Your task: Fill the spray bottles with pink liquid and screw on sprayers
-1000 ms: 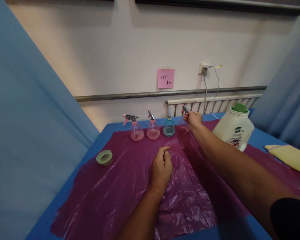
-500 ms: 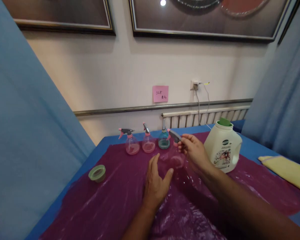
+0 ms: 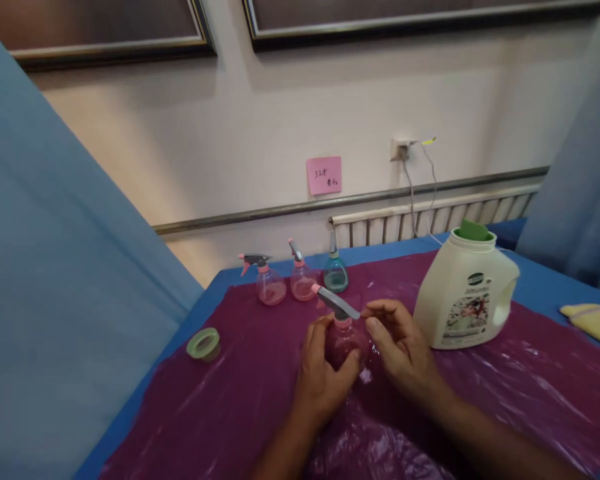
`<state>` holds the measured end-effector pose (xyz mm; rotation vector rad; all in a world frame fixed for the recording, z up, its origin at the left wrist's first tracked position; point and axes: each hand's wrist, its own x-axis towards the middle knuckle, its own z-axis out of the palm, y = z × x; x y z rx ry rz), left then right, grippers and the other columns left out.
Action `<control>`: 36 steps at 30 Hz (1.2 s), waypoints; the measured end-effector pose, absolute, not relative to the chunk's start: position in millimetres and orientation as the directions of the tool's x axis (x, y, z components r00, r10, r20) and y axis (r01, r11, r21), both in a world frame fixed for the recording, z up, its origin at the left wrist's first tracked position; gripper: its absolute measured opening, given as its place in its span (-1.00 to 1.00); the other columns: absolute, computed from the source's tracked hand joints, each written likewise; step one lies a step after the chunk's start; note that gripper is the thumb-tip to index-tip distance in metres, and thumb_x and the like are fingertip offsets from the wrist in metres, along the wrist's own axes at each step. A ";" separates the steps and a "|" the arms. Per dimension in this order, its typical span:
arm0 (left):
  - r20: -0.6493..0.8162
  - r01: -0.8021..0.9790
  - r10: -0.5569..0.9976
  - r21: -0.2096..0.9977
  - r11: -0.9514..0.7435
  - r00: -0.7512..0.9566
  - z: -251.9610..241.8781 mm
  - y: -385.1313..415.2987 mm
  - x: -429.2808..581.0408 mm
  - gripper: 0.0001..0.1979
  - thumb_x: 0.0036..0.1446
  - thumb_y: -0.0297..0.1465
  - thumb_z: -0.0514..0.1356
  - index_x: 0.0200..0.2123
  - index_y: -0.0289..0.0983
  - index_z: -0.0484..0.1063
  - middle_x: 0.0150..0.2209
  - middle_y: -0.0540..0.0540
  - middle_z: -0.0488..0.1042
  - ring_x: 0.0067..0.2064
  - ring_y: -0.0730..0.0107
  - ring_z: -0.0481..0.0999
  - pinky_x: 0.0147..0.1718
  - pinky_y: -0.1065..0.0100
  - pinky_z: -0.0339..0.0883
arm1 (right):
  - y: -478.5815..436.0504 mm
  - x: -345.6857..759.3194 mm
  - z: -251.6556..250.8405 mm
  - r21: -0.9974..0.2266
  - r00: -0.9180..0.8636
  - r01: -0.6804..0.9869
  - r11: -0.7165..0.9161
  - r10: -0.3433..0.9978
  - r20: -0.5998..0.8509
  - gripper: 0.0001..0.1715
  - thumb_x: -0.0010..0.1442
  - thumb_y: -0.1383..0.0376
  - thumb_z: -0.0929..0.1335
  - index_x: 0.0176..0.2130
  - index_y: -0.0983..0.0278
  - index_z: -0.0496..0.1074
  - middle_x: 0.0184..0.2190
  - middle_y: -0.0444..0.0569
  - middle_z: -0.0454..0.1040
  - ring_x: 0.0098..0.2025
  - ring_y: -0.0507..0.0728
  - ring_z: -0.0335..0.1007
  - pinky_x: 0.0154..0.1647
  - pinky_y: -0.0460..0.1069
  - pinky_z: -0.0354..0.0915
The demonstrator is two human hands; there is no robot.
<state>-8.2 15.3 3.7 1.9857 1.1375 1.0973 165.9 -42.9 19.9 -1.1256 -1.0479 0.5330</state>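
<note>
A clear spray bottle (image 3: 347, 341) with a grey and pink spray head stands on the purple sheet, its nozzle pointing to the left. My left hand (image 3: 323, 377) is wrapped round the bottle's body from the left, thumb in front. Beside the back end of the spray head is my right hand (image 3: 400, 343), its fingers curved and apart with nothing between them. Whether a fingertip touches the spray head I cannot tell. Behind stand a pink-collared spray bottle (image 3: 271, 288), a second one (image 3: 303, 281) and a blue spray bottle (image 3: 335, 275).
To the right stands a large cream jug (image 3: 465, 293) with a green piece in its mouth. A small green-rimmed tub (image 3: 205, 345) sits at the left. Purple plastic sheeting (image 3: 240, 400) covers the blue table. A yellow cloth (image 3: 595, 323) lies far right.
The spray bottle has come nearer to me. My left hand has closed round its body, and my right hand has let go of the spray head. The view has shifted.
</note>
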 end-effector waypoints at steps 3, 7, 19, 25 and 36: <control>0.373 0.329 0.847 0.801 -0.500 0.378 7.5 13.5 -7.0 -0.40 0.20 -0.34 0.43 0.30 -0.10 0.45 0.21 -0.18 0.53 0.27 0.01 0.56 0.32 -0.02 0.44 | -42.5 167.5 17.6 -0.902 0.367 0.226 0.367 0.826 0.428 -0.59 0.35 0.07 0.54 0.15 0.04 0.57 0.09 0.03 0.68 0.16 0.33 0.60 0.28 0.25 0.45; 0.375 0.280 0.801 0.797 -0.536 0.467 7.0 12.0 -5.9 -0.42 0.20 -0.38 0.42 0.28 -0.11 0.46 0.18 -0.17 0.54 0.23 0.04 0.58 0.28 0.02 0.48 | -37.7 161.7 21.3 -0.932 0.378 0.214 0.294 0.854 0.356 -0.63 0.22 0.13 0.59 0.01 0.07 0.61 -0.06 -0.04 0.71 0.01 0.30 0.64 0.16 0.22 0.51; 0.250 0.237 0.835 0.884 -0.403 0.490 -5.7 15.4 -7.5 -0.30 0.19 -0.42 0.43 0.40 -0.08 0.45 0.26 -0.22 0.59 0.22 0.01 0.65 0.24 0.01 0.58 | -39.4 165.3 23.0 -0.912 0.241 0.165 0.376 0.881 0.407 -0.68 0.45 0.11 0.45 0.14 0.06 0.64 0.11 -0.01 0.72 0.11 0.28 0.66 0.20 0.18 0.52; 0.218 0.246 0.831 0.890 -0.384 0.511 -0.8 16.4 -6.6 -0.36 0.22 -0.40 0.40 0.37 -0.08 0.46 0.22 -0.20 0.62 0.20 0.02 0.66 0.21 0.04 0.60 | -29.8 163.5 12.6 -0.948 0.371 0.161 0.276 0.873 0.317 -0.58 0.22 0.12 0.61 0.03 0.11 0.57 0.00 -0.01 0.72 0.09 0.30 0.66 0.20 0.20 0.51; 0.266 0.239 0.815 0.869 -0.434 0.515 7.0 16.0 -5.2 -0.42 0.23 -0.40 0.33 0.32 -0.13 0.44 0.25 -0.19 0.55 0.25 0.09 0.60 0.27 0.10 0.52 | -28.2 161.5 11.9 -0.934 0.339 0.059 0.352 0.873 0.350 -0.62 0.24 0.24 0.58 0.04 0.11 0.56 0.01 -0.04 0.69 0.05 0.22 0.64 0.14 0.11 0.53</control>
